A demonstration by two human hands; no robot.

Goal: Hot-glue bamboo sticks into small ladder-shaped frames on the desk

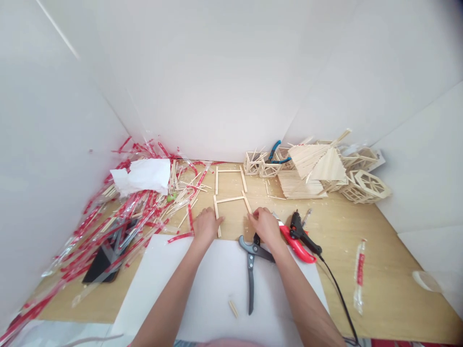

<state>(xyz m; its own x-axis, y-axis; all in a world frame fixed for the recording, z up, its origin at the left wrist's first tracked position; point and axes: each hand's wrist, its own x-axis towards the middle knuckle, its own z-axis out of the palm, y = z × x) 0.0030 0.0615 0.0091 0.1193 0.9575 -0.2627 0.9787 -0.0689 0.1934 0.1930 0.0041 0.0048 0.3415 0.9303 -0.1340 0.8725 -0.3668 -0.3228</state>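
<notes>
My left hand [206,225] rests on the wooden table [379,270], its fingers curled onto the left leg of a U-shaped frame of thin wooden sticks [231,199]. My right hand [264,224] is curled over the end of the frame's right leg. A second U-shaped stick frame [230,171] lies just beyond the first. Black-handled cutters [251,270] lie on a white sheet [213,289] right below my right hand.
A black glue gun [302,231] with its cord and a red-handled tool [297,245] lie right of my hand. Finished stick cubes, panels and hexagon frames [325,171] stand at the back right. Red-and-clear wrappers and loose sticks [137,212] litter the left, with crumpled white paper [142,176].
</notes>
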